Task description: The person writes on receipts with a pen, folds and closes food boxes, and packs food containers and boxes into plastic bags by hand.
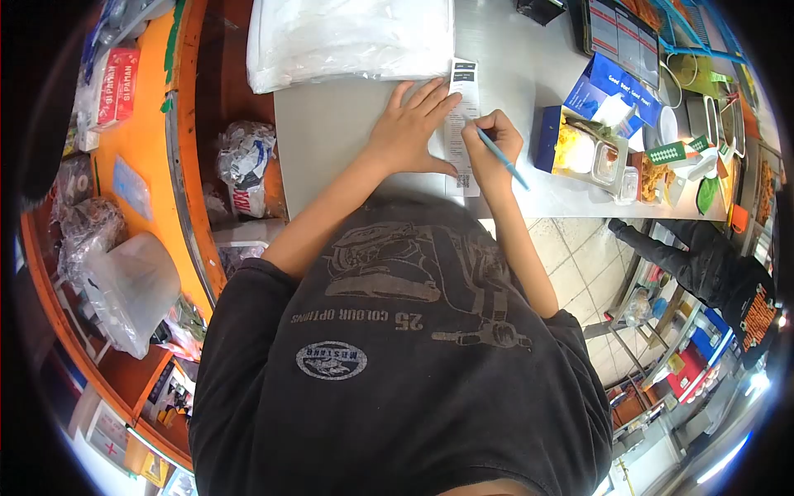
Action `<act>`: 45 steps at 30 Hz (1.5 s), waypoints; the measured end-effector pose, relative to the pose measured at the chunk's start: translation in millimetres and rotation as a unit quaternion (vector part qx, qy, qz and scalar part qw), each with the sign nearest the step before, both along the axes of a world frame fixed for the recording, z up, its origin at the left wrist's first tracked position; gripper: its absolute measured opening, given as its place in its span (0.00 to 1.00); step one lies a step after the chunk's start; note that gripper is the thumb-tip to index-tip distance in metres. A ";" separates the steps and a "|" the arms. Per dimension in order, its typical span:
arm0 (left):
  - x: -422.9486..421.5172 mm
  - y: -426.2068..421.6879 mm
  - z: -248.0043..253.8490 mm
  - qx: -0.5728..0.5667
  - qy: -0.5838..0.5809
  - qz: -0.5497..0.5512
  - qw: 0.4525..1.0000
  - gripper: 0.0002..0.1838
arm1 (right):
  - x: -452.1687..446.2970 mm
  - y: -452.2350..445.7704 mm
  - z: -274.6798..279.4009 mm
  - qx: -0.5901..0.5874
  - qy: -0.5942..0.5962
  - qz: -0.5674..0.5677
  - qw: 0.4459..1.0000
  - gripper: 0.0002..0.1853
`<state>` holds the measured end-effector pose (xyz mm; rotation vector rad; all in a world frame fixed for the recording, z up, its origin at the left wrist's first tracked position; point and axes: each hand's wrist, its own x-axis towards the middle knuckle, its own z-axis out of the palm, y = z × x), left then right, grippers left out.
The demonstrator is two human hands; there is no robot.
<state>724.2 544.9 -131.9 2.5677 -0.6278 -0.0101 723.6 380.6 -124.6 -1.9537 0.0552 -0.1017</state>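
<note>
At receipt (456,128), R hand (490,162) w/ pen (509,168); tee (405,397): "MUSTANG".

light-blue pen (503,158); white receipt (457,124), black print; black shirt (413,413), tan print; blue box (591,87).

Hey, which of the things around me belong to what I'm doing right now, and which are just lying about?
Job in hand:
- long white printed paper slip, left hand spread at its edge
- slim light-blue pen, in the right hand

Apparently just lying about:
- white plastic-wrapped bundle
- open blue cardboard food box
- black-framed tablet
</note>
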 end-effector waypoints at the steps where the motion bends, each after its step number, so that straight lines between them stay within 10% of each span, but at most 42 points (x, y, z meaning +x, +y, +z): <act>1: 0.0 0.2 0.3 -0.003 0.002 0.000 1.000 0.58 | 0.9 -3.2 -10.4 0.056 0.032 0.006 0.998 0.08; 29: 1.5 -6.3 7.5 0.028 -0.005 0.000 1.000 0.56 | -7.1 -27.8 -22.1 0.377 0.143 -0.023 0.915 0.03; 45: -0.7 -2.5 0.9 0.003 -0.019 0.013 1.000 0.56 | -6.2 -8.6 -28.4 0.186 0.080 -0.030 0.979 0.10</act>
